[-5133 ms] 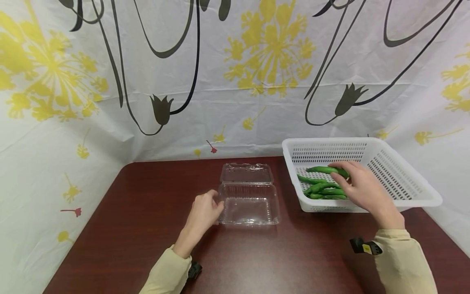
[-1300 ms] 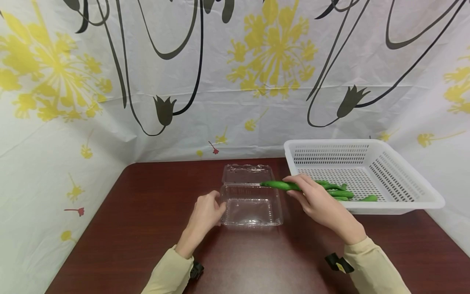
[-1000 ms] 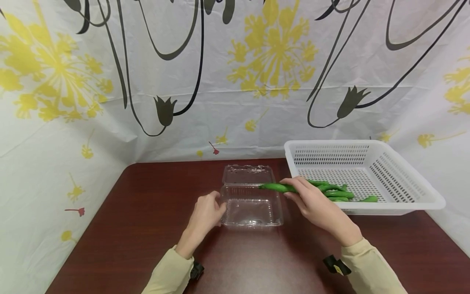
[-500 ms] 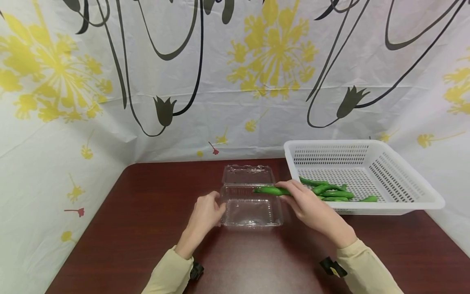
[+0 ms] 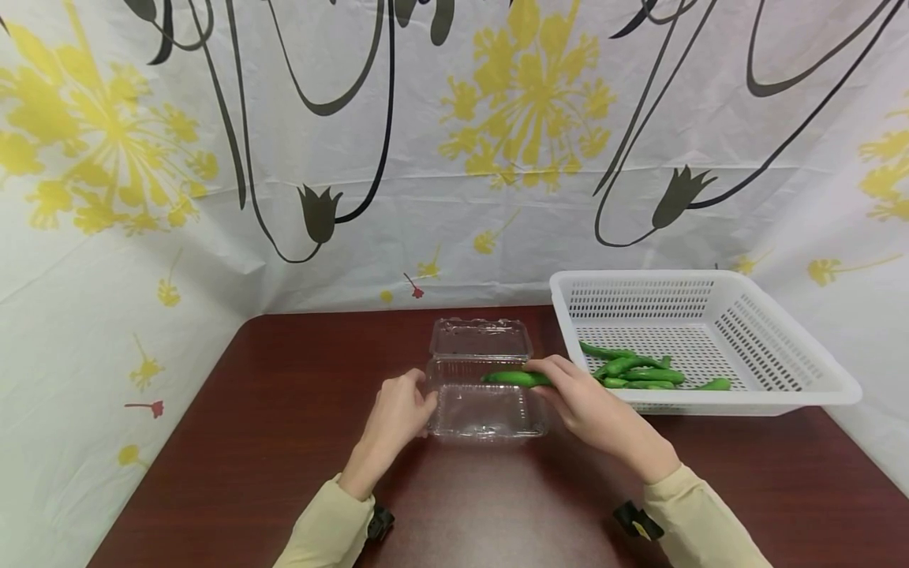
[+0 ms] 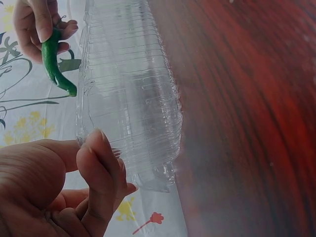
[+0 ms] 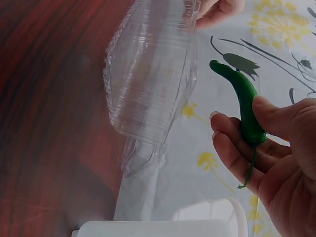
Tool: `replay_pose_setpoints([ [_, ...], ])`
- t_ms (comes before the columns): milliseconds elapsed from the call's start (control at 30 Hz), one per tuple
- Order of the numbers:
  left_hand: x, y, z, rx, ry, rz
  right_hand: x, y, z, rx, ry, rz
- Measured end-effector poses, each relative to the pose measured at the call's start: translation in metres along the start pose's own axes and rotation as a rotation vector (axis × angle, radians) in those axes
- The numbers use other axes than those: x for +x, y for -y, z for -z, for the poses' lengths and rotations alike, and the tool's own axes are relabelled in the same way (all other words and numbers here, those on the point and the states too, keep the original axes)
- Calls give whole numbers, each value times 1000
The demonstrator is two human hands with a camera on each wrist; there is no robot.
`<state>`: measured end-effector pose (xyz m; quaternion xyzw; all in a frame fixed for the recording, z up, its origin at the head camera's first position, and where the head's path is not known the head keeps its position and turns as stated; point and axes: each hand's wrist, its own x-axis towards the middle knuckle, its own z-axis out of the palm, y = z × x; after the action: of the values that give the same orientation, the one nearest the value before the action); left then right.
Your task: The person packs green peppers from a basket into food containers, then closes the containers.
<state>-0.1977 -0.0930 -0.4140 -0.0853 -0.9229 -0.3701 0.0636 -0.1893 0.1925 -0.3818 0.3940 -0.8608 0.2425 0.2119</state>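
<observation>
A green chili pepper [image 5: 513,379] is pinched between the thumb and fingers of my right hand [image 5: 595,409]. It sits above the open clear plastic clamshell box [image 5: 486,412], over the rear part of its base, its curved tip pointing left. The right wrist view shows the pepper [image 7: 243,98] apart from the box, its thin stem hanging beside the palm. At the box's left side, my left hand [image 5: 394,412] pinches the rim; in the left wrist view its fingertips [image 6: 100,145] meet there. The box's lid [image 5: 480,339] lies folded back toward the wall.
A white perforated plastic basket [image 5: 788,339] stands at the right, close beside my right hand. Several green chili peppers [image 5: 632,369] lie at its front left. The dark red-brown table [image 5: 298,394] ends at a flower-patterned white sheet [image 5: 426,197].
Over the last second my right hand has carried the pepper left and lower, over the box's base. Earlier that hand was inside the basket. The left hand stays at the box's rim.
</observation>
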Motion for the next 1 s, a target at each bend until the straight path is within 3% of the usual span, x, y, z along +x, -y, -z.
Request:
replay_pose_setpoints([
  [633,-1,0,0,-6,3,5,-3,7,-12,17,56,-39],
  [1000,-1,-1,1,-25,15,15,-5,8,-21,18,87,-4],
])
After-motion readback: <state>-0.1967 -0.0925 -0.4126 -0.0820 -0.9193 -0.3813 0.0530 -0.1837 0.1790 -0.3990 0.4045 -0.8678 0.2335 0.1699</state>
